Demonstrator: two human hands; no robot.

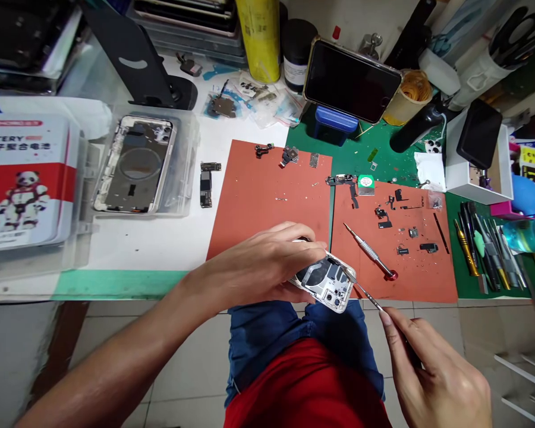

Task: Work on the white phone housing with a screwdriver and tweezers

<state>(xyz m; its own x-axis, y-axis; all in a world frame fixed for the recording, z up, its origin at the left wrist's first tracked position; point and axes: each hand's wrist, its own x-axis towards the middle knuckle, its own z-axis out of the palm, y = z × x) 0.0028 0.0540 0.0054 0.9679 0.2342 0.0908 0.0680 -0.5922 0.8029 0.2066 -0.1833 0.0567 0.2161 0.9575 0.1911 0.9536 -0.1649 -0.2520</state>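
Observation:
My left hand (271,258) grips a white phone housing (327,285), tilted over the table's front edge above my lap. The housing's inner side faces up, with camera holes at its lower right end; the other end is hidden under my fingers. In my right hand (428,362) is a thin metal prying tool (369,296), held between thumb and fingers. Its tip meets the housing's upper right rim. On the orange mat (267,208) just beyond lies a screwdriver (368,249) with a red end cap.
Small phone parts (386,217) are scattered on the right mat. A logic board (205,187) lies left of the mats, near another phone housing (136,166) in a clear case. A phone (352,80) stands propped at the back. Several hand tools (490,246) line the right side.

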